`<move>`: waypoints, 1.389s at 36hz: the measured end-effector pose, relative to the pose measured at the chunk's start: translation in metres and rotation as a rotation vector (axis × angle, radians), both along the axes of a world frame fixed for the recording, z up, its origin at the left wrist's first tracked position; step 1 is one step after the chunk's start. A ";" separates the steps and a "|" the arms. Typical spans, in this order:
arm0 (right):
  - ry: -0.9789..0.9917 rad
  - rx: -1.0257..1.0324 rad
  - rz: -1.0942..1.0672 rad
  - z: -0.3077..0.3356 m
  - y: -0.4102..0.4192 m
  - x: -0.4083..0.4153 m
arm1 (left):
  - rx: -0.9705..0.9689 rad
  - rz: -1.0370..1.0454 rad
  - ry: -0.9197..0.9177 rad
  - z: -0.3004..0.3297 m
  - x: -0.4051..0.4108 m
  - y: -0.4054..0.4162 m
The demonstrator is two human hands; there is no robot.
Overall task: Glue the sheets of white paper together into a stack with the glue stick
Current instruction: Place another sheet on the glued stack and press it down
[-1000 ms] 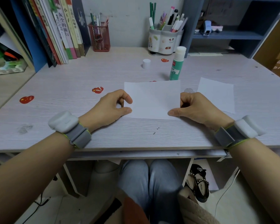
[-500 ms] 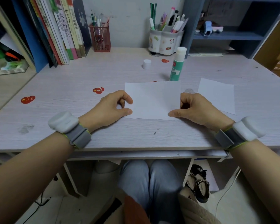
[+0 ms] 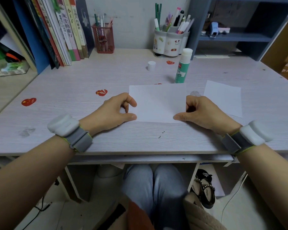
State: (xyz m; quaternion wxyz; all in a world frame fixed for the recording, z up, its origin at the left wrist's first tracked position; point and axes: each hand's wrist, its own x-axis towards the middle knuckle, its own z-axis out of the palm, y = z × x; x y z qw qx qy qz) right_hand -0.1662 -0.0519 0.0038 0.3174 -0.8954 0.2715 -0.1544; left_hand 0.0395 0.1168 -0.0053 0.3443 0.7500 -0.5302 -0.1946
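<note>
The left hand point(image 3: 114, 112) and right hand point(image 3: 200, 112) sit at mid-frame, fingers curled, each thumb pressed flat on a near corner of the centre sheet point(image 3: 157, 102), pinning it to the desk point(image 3: 90, 80). Whether more sheets lie under it cannot be told. A second sheet point(image 3: 224, 97) lies apart at right. One glue stick point(image 3: 183, 67) stands uncapped just beyond the centre sheet; its one cap point(image 3: 151, 65) sits to its left. The paper looks light, limp and easily creased, so it is best lifted by a corner or edge.
</note>
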 end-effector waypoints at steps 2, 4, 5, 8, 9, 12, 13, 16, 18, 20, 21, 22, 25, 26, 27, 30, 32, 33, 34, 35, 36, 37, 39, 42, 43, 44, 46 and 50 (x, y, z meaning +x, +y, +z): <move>0.000 -0.001 -0.002 0.000 0.000 0.000 | 0.027 -0.012 -0.012 0.000 0.002 0.001; 0.002 0.001 -0.002 0.000 0.000 0.000 | 0.063 -0.021 -0.023 0.001 0.003 0.001; 0.004 0.003 -0.003 0.000 0.000 0.000 | 0.079 -0.024 -0.024 0.001 0.003 0.001; 0.000 0.010 -0.003 0.000 0.000 0.000 | 0.091 -0.030 -0.022 0.002 0.003 0.002; 0.002 0.012 -0.005 0.000 0.000 0.000 | 0.079 -0.025 -0.019 0.002 0.003 0.002; 0.008 0.008 -0.011 0.001 0.002 -0.001 | 0.015 0.041 0.013 0.001 -0.003 0.000; 0.009 0.007 -0.014 0.001 0.002 -0.001 | -0.005 0.073 0.013 0.000 -0.005 -0.001; 0.012 0.004 -0.023 0.002 0.003 -0.001 | -0.047 0.141 -0.045 0.000 -0.014 -0.004; 0.008 0.010 -0.024 0.001 0.004 0.000 | -0.040 0.183 -0.101 0.001 -0.019 -0.005; 0.001 0.018 -0.027 0.001 0.004 -0.001 | -0.002 0.231 -0.184 0.003 -0.025 -0.008; 0.000 0.017 -0.026 0.001 0.004 -0.001 | 0.021 0.254 -0.223 0.004 -0.028 -0.010; 0.000 0.015 -0.026 0.001 0.004 -0.001 | 0.042 0.275 -0.255 0.004 -0.031 -0.011; -0.010 0.013 -0.019 0.001 0.004 -0.001 | 0.089 0.326 -0.327 0.005 -0.039 -0.015; -0.015 0.014 -0.015 0.001 0.005 -0.001 | 0.092 0.338 -0.344 0.004 -0.042 -0.016; -0.018 0.014 -0.013 0.001 0.004 0.000 | 0.087 0.347 -0.353 0.003 -0.044 -0.016; -0.017 0.004 -0.007 0.000 0.003 -0.001 | 0.051 0.372 -0.374 0.000 -0.047 -0.016; -0.007 0.002 -0.004 -0.001 0.003 -0.001 | 0.022 0.364 -0.396 -0.002 -0.048 -0.015; -0.005 -0.005 -0.004 -0.001 0.003 -0.001 | 0.016 0.351 -0.398 -0.001 -0.049 -0.015; -0.007 -0.013 -0.003 -0.002 0.003 -0.001 | 0.020 0.336 -0.399 -0.001 -0.050 -0.016; -0.010 -0.020 -0.002 -0.002 0.003 -0.001 | 0.031 0.322 -0.402 0.000 -0.051 -0.017; -0.015 -0.024 -0.005 -0.003 0.004 0.000 | 0.043 0.312 -0.409 0.001 -0.052 -0.018; -0.028 -0.021 -0.015 -0.004 0.005 0.000 | 0.054 0.303 -0.417 0.003 -0.053 -0.019; -0.095 0.007 -0.042 -0.006 0.009 0.002 | 0.067 0.289 -0.424 0.003 -0.054 -0.020; -0.255 -0.097 -0.078 -0.007 0.012 0.002 | 0.080 0.278 -0.417 0.003 -0.055 -0.021; -0.273 -0.186 -0.063 -0.006 0.013 0.001 | 0.086 0.273 -0.414 0.003 -0.055 -0.022; -0.268 -0.279 -0.015 -0.004 0.014 0.000 | 0.090 0.269 -0.412 0.003 -0.055 -0.022; -0.155 -0.368 0.159 -0.002 0.018 0.001 | 0.098 0.258 -0.411 0.004 -0.054 -0.023; 0.100 -0.341 0.422 -0.006 0.030 0.005 | 0.115 0.240 -0.414 0.003 -0.052 -0.023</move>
